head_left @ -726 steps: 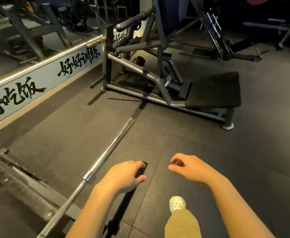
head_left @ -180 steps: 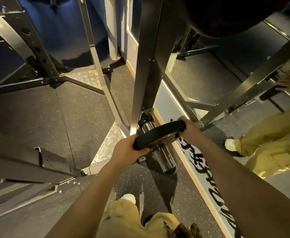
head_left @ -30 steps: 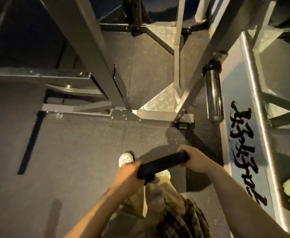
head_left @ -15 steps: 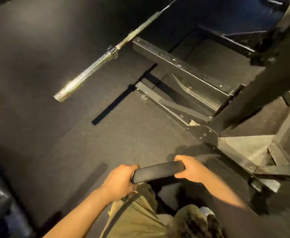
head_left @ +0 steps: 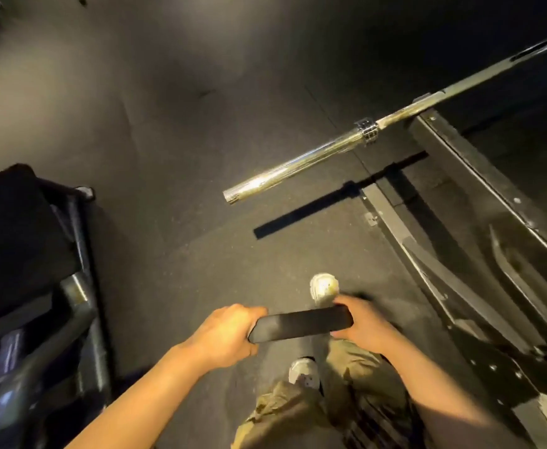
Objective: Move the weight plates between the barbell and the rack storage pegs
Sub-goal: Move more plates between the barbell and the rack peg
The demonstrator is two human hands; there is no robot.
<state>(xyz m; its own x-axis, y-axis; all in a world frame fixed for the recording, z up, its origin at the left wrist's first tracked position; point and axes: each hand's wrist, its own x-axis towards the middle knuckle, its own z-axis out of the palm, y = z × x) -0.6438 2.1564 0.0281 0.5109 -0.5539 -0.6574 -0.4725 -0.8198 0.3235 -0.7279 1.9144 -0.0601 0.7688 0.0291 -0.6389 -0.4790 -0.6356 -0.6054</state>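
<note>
Hands still gripping plate; barbell seemingly nearer.

The view swings round from the rack upright and storage peg, and the barbell now stretches ahead and to the right, its bare sleeve end closer than half a second ago. A dark padded machine has come in on the left. One pale shoe now steps forward beyond the weight plate.
</note>
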